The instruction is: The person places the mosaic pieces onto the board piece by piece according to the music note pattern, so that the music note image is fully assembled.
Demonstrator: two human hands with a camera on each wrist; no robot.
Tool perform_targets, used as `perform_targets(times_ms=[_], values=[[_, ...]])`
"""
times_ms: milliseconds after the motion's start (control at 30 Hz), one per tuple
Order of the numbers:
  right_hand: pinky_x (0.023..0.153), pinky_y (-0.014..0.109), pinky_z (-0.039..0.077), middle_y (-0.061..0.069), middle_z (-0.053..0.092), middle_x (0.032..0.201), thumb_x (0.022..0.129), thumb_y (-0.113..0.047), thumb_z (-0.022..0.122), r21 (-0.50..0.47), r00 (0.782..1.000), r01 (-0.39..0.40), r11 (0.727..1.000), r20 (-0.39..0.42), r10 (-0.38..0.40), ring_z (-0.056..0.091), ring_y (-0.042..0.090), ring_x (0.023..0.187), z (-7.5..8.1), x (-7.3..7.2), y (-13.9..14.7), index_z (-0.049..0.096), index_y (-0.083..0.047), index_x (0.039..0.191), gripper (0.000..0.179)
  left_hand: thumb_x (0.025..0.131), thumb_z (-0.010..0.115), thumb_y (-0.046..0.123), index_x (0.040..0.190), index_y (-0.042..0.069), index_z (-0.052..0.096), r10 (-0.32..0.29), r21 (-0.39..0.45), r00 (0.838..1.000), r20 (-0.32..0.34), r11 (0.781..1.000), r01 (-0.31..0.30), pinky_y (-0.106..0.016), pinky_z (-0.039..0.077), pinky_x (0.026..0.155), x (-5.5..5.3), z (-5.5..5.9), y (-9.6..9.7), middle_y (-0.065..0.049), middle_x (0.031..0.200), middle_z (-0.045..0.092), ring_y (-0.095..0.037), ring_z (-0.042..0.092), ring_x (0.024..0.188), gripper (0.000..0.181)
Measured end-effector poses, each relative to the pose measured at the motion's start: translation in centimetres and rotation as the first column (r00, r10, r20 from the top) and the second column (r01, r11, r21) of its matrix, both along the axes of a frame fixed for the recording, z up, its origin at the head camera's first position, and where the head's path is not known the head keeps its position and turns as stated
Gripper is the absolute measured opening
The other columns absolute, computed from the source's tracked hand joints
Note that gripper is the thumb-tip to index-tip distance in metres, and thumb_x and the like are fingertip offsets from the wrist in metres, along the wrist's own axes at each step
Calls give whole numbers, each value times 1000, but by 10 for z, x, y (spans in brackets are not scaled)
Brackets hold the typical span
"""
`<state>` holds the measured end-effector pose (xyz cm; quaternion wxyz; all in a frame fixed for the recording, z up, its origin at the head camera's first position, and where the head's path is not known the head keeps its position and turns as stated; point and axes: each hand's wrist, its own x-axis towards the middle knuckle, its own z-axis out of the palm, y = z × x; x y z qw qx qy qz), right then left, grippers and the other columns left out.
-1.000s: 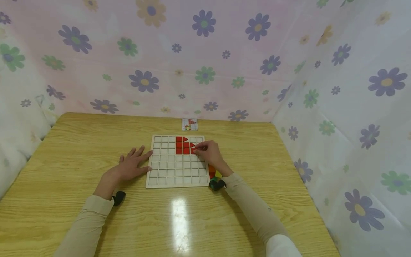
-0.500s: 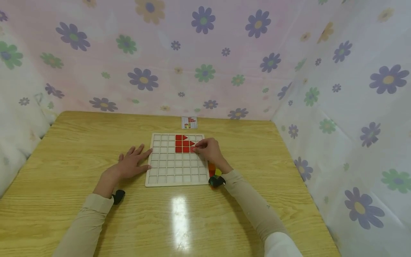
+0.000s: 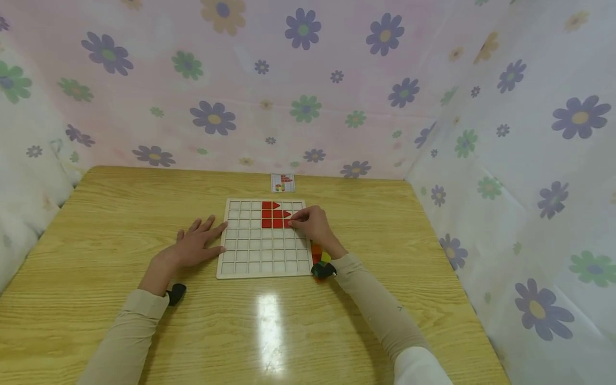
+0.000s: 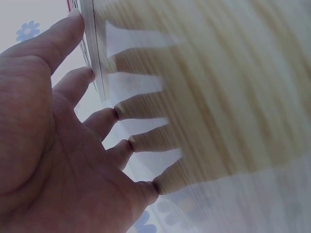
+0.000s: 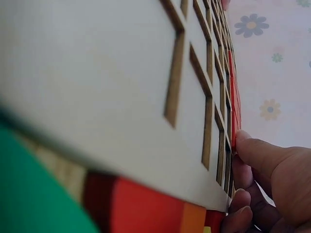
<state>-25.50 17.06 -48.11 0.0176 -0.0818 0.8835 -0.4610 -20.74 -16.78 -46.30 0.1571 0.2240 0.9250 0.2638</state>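
My right hand (image 3: 315, 229) pinches a red tile (image 3: 287, 223) between thumb and fingers, at the right end of the third row of a white gridded board (image 3: 255, 254). In the right wrist view the thumb (image 5: 260, 151) presses at the edge of the red pieces (image 5: 233, 97). More red squares (image 3: 267, 223) fill cells to its left, and red triangles (image 3: 276, 205) end the two rows above. My left hand (image 3: 192, 248) lies spread, with fingertips touching the board's left edge, as the left wrist view also shows.
Red, orange, yellow (image 3: 326, 257) and green (image 5: 39, 189) blocks lie along the board's right edge, partly under the right wrist. A small pattern card (image 3: 283, 183) lies behind the board. Flowered cloth walls (image 3: 308, 80) border the wooden table (image 3: 216, 331).
The head view has tilted slightly. Both hands keep nearly the same places, with the right fingertips still at the red tile.
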Motion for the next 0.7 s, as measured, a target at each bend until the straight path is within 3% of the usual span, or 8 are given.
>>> perform_targets(times_ms=[233, 533, 700], values=[[75, 32, 57, 11, 78, 93, 97, -13, 72, -4, 999, -39, 999, 3, 39, 71, 19, 81, -2, -2, 6, 81, -2, 97, 14, 103, 60, 38, 160, 7, 32, 2, 16, 1000, 20, 1000, -2, -85, 5, 105, 2, 5, 0, -32, 165, 11, -62, 3, 147, 71], [69, 23, 50, 16, 77, 100, 102, -15, 64, -29, 989, -147, 989, 3, 147, 71, 23, 85, 0, -4, 18, 78, 2, 108, 23, 103, 60, 39, 159, 6, 33, 0, 13, 1000, 10, 1000, 0, -85, 5, 105, 3, 4, -1, -33, 165, 12, -62, 3, 147, 70], [69, 25, 52, 19, 77, 99, 104, -14, 61, -67, 991, -121, 990, -56, 118, 72, 30, 89, 2, -3, 24, 76, 4, 112, 25, 103, 59, 39, 160, 7, 32, -1, 13, 1000, 13, 1000, 1, -84, 5, 105, 2, 2, -1, -32, 165, 11, -62, 3, 147, 71]])
